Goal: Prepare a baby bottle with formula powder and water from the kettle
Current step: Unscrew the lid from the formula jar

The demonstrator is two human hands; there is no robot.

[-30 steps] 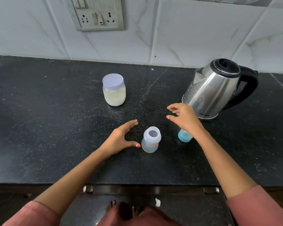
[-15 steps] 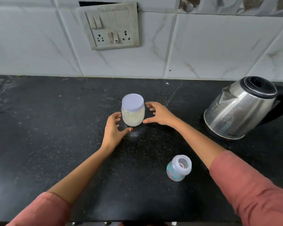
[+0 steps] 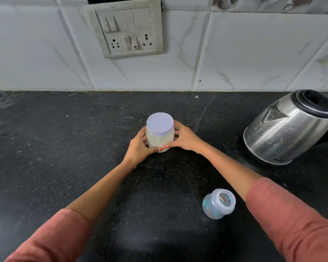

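Observation:
A clear jar of pale formula powder with a lilac lid stands at the middle of the black counter. My left hand grips its left side and my right hand grips its right side, the thumbs meeting at the front. The open baby bottle, clear with blue print, stands near the front right, under my right forearm's side. A steel kettle with a black lid sits at the right.
A white tiled wall with a switch and socket panel rises behind the counter. The kettle's handle is cut off by the right frame edge. Wet marks show at the counter's far left.
Both hands left the bottle area, reached to the powder jar and closed round it. The view has shifted forward and up; the blue cap beside the bottle is no longer seen.

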